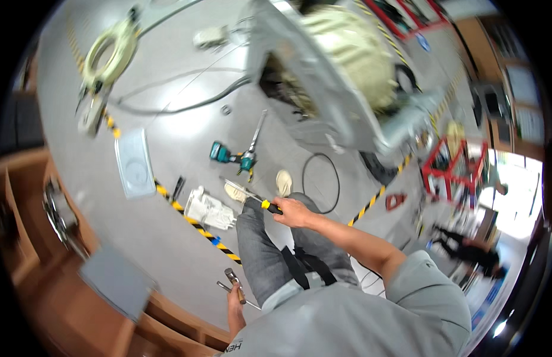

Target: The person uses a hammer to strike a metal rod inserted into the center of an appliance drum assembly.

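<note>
- My right hand [292, 212] is out in front over my knees, fingers wrapped tight round the handle of a screwdriver [252, 196].
- Screwdriver: yellow and black grip, long thin metal shaft pointing up-left, tip out over the grey floor [169, 137] near my shoes.
- My left hand [234, 303] is low by my left thigh, fingers curled round a hammer [234, 282]: wooden handle, metal head pointing up. A second thin metal tool sits just beside it; too blurred to tell what it is or whether the hand holds it too.
- Containers: big washing machine [323, 65] tipped up ahead, grey casing open, cream drum [347, 47] inside the shell.
- A white boxy part [207, 209] lies on the striped yellow-black tape [198, 226] just left of my feet; can't tell if anything is in it.
- Teal power drill [231, 156] with a long bit lies on the floor beyond my shoes.
- Black ring of cable [321, 181] lies right of my feet.
- Pale flat panel [134, 163] lies further left, cream ring [109, 53] at top left.
</note>
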The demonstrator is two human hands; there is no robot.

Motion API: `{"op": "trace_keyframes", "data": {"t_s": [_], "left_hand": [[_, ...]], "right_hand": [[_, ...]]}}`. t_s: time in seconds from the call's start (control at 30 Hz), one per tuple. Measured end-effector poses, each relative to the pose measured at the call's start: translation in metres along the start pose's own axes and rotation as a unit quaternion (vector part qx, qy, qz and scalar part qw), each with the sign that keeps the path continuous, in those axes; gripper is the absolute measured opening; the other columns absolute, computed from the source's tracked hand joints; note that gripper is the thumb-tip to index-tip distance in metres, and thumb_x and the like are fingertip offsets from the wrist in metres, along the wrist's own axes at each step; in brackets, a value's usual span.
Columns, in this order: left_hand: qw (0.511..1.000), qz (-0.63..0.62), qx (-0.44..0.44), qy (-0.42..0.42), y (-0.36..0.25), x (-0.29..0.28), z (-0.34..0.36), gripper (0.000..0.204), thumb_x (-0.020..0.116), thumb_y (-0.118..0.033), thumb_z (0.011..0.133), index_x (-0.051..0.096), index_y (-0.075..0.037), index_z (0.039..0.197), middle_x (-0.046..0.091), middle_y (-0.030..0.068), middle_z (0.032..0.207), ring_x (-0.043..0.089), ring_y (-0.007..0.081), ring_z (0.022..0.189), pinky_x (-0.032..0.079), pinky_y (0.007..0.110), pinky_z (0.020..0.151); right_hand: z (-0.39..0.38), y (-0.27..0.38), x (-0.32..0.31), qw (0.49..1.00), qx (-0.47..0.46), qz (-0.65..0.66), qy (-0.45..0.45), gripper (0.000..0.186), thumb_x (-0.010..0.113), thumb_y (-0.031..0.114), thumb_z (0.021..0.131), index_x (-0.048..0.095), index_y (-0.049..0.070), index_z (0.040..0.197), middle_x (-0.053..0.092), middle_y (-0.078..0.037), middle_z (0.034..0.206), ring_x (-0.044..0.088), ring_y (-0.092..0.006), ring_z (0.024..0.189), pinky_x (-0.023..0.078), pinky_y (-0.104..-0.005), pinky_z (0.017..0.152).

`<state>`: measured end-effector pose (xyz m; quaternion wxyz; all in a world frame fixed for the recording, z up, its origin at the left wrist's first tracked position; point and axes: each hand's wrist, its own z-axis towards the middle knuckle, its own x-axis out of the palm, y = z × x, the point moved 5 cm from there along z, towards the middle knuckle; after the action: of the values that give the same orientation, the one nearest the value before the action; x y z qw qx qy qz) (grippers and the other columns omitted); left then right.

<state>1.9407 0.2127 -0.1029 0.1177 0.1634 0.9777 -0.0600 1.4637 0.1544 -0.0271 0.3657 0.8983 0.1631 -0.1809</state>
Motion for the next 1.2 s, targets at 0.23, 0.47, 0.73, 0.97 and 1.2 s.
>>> {"op": "trace_keyframes", "data": {"t_s": [0.23, 0.47, 0.73, 0.97, 1.2], "left_hand": [[0.973, 0.138, 0.142, 0.117, -0.108, -0.001, -0.031, 0.026, 0.062, -0.033, 0.083, 0.056, -0.008, 0.087, 0.047, 0.0011, 0.064, 0.046, 0.0142, 0.051, 0.040, 0.028, 0.048], [0.926, 0.254, 0.128, 0.248, -0.173, 0.047, -0.026, 0.043, 0.058, -0.027, 0.085, 0.047, -0.009, 0.123, 0.056, 0.0058, 0.100, 0.052, 0.0181, 0.088, 0.044, 0.034, 0.068], [0.309, 0.670, 0.625, 0.253, -0.123, 0.199, -0.232, 0.042, 0.058, -0.023, 0.083, 0.050, -0.002, 0.119, 0.059, 0.0119, 0.089, 0.056, 0.0231, 0.078, 0.045, 0.036, 0.065], [0.796, 0.507, 0.222, 0.243, -0.100, 0.318, -0.125, 0.037, 0.067, -0.032, 0.078, 0.057, -0.005, 0.101, 0.057, 0.0104, 0.075, 0.057, 0.0241, 0.061, 0.046, 0.040, 0.049], [0.745, 0.550, 0.124, 0.355, -0.069, 0.387, -0.119, 0.029, 0.063, -0.027, 0.082, 0.058, -0.007, 0.101, 0.059, 0.0077, 0.080, 0.058, 0.0216, 0.068, 0.046, 0.035, 0.056]], "right_hand": [[-0.200, -0.085, -0.018, 0.975, 0.051, 0.123, -0.176, 0.036, 0.058, 0.023, 0.082, 0.050, 0.004, 0.111, 0.059, -0.018, 0.104, 0.056, -0.0354, 0.096, 0.045, -0.0428, 0.081], [-0.395, -0.191, 0.056, 0.859, 0.120, 0.265, -0.421, 0.037, 0.056, 0.027, 0.082, 0.052, 0.002, 0.110, 0.058, -0.020, 0.101, 0.056, -0.0360, 0.094, 0.045, -0.0416, 0.080], [-0.587, -0.241, 0.143, 0.672, 0.287, 0.424, -0.535, 0.044, 0.060, 0.035, 0.081, 0.054, 0.001, 0.108, 0.062, -0.017, 0.090, 0.060, -0.0295, 0.084, 0.046, -0.0364, 0.074], [-0.622, -0.242, 0.175, 0.602, 0.350, 0.458, -0.552, 0.047, 0.064, 0.043, 0.079, 0.061, 0.000, 0.096, 0.064, -0.014, 0.083, 0.060, -0.0274, 0.079, 0.046, -0.0355, 0.069], [-0.632, -0.251, 0.193, 0.535, 0.386, 0.494, -0.566, 0.051, 0.067, 0.045, 0.075, 0.062, -0.002, 0.095, 0.065, -0.012, 0.082, 0.060, -0.0230, 0.073, 0.046, -0.0342, 0.067]]}}
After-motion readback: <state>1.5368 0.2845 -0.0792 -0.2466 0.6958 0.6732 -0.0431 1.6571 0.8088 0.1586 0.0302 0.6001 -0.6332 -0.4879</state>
